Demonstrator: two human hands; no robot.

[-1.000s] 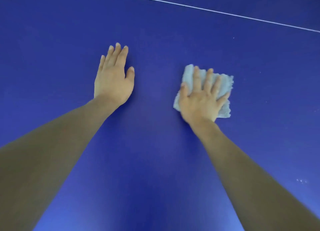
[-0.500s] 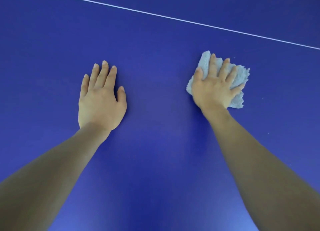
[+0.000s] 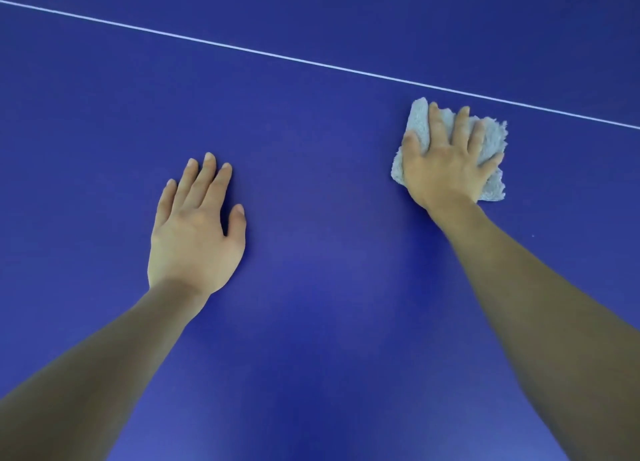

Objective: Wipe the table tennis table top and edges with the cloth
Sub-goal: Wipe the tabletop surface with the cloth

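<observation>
Cloth (image 3: pixel 493 133) nearer white line (image 3: pixel 311 62), apparently flat on blue table (image 3: pixel 311 253)

a thin white line (image 3: pixel 311 62) crosses the view in a straight slant, high at the left edge and lower at the right edge. well below the line, under its right end, lies a tiny pale speck (image 3: pixel 532 235). far below the line's middle shows a soft, lighter sheen (image 3: pixel 339 263).
</observation>
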